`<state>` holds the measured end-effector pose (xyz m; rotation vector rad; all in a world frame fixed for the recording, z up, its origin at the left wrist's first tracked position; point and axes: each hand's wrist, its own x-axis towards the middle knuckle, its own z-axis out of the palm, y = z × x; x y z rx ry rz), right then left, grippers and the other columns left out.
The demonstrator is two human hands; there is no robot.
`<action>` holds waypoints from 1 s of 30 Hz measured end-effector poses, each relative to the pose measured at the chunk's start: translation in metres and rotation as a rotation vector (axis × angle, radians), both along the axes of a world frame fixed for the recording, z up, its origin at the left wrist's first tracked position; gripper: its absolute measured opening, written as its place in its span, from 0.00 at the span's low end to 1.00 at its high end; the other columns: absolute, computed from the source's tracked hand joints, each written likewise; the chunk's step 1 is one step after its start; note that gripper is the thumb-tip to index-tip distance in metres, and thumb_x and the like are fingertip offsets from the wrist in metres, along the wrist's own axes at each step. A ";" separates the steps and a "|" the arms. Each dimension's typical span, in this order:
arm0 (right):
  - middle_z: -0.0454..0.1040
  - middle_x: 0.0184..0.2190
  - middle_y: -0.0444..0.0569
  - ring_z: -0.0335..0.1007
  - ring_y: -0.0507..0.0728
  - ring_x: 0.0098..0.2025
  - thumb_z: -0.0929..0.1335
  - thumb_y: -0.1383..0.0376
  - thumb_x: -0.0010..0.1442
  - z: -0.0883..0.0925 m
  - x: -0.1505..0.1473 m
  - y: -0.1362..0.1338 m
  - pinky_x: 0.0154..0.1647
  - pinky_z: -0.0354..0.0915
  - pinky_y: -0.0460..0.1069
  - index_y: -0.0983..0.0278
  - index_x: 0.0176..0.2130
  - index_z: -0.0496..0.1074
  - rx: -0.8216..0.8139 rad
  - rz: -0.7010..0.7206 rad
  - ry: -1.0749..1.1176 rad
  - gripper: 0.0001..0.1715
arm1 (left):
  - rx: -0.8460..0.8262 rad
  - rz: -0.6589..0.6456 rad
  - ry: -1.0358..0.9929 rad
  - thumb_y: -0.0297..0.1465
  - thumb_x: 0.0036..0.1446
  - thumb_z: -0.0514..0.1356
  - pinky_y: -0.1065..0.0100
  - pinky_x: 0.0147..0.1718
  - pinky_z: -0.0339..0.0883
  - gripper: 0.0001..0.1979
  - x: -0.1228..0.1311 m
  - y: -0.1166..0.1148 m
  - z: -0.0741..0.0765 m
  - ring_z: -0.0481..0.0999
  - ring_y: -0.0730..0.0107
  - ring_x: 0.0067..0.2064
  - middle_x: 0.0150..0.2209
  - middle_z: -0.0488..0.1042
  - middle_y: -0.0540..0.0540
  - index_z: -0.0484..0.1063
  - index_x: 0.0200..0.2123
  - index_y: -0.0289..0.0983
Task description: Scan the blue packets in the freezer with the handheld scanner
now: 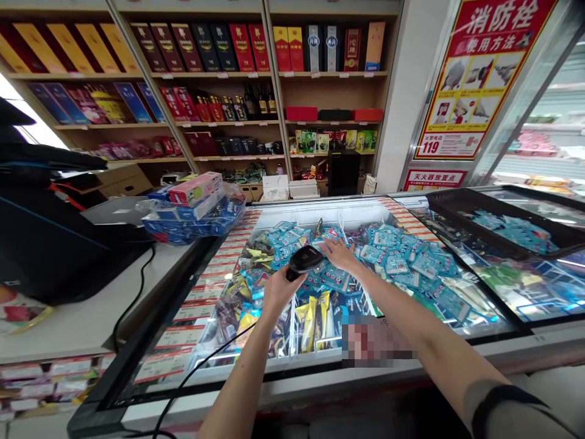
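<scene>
My left hand is wrapped around the handle of a black barcode scanner, its head tilted over the glass freezer lid. A black cable trails from it down to the lower left. My right hand reaches forward with fingers stretched out, touching small blue packets just right of the scanner. More blue packets lie heaped on the glass to the right, several showing white label panels. Under the glass, wrapped ice creams in yellow, brown and blue sit in white wire baskets.
A black tray holding more blue packets stands at the right. Plastic-wrapped boxes sit at the lid's left edge, beside a counter with a black machine. Shelves of boxed bottles line the back wall. Price labels edge the glass.
</scene>
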<state>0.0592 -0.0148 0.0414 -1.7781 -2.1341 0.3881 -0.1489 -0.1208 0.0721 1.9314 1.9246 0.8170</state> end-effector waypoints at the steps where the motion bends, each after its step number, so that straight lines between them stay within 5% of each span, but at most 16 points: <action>1: 0.50 0.66 0.46 0.38 0.64 0.68 0.45 0.43 0.63 0.002 0.008 0.000 0.61 0.42 0.72 0.50 0.65 0.47 0.018 0.018 0.062 0.36 | 0.002 -0.001 0.005 0.53 0.50 0.56 0.71 0.24 0.55 0.25 0.002 -0.002 0.000 0.75 0.60 0.33 0.31 0.77 0.44 0.75 0.39 0.39; 4: 0.57 0.63 0.49 0.50 0.58 0.64 0.49 0.54 0.67 0.003 0.038 0.002 0.62 0.52 0.56 0.61 0.64 0.52 0.100 0.032 0.200 0.31 | 0.007 0.001 0.030 0.53 0.50 0.55 0.70 0.25 0.56 0.26 0.006 -0.008 0.001 0.75 0.60 0.34 0.32 0.77 0.44 0.75 0.39 0.39; 7: 0.65 0.57 0.54 0.62 0.59 0.57 0.54 0.67 0.64 -0.005 0.070 -0.002 0.57 0.58 0.53 0.66 0.62 0.57 0.164 -0.060 0.179 0.27 | 0.006 0.004 0.050 0.54 0.50 0.54 0.70 0.25 0.56 0.26 0.011 -0.012 0.002 0.75 0.60 0.34 0.32 0.77 0.44 0.74 0.41 0.40; 16: 0.69 0.53 0.55 0.61 0.56 0.56 0.57 0.77 0.58 -0.038 0.131 -0.023 0.59 0.54 0.50 0.68 0.57 0.64 0.333 0.098 -0.062 0.28 | -0.011 0.026 0.109 0.54 0.50 0.54 0.71 0.25 0.57 0.27 0.020 -0.016 0.001 0.75 0.60 0.34 0.33 0.77 0.44 0.74 0.42 0.41; 20: 0.71 0.47 0.56 0.61 0.59 0.54 0.57 0.69 0.63 -0.032 0.128 -0.034 0.57 0.53 0.54 0.66 0.48 0.71 0.403 -0.009 -0.094 0.20 | 0.015 0.040 0.126 0.53 0.49 0.55 0.70 0.26 0.57 0.26 0.025 -0.018 0.001 0.75 0.59 0.35 0.34 0.78 0.45 0.74 0.43 0.41; 25: 0.70 0.44 0.60 0.58 0.67 0.53 0.63 0.46 0.58 -0.027 0.103 -0.052 0.53 0.51 0.60 0.66 0.39 0.75 0.419 -0.117 -0.123 0.27 | 0.009 0.036 0.113 0.53 0.49 0.56 0.70 0.26 0.57 0.26 0.032 -0.019 0.002 0.75 0.60 0.36 0.34 0.78 0.45 0.75 0.42 0.41; 30: 0.71 0.42 0.54 0.60 0.65 0.51 0.68 0.45 0.52 -0.029 0.100 -0.050 0.50 0.52 0.56 0.61 0.33 0.74 0.253 -0.187 -0.012 0.23 | 0.009 0.020 0.120 0.54 0.49 0.55 0.70 0.26 0.58 0.26 0.036 -0.021 0.001 0.76 0.59 0.36 0.34 0.78 0.45 0.75 0.43 0.42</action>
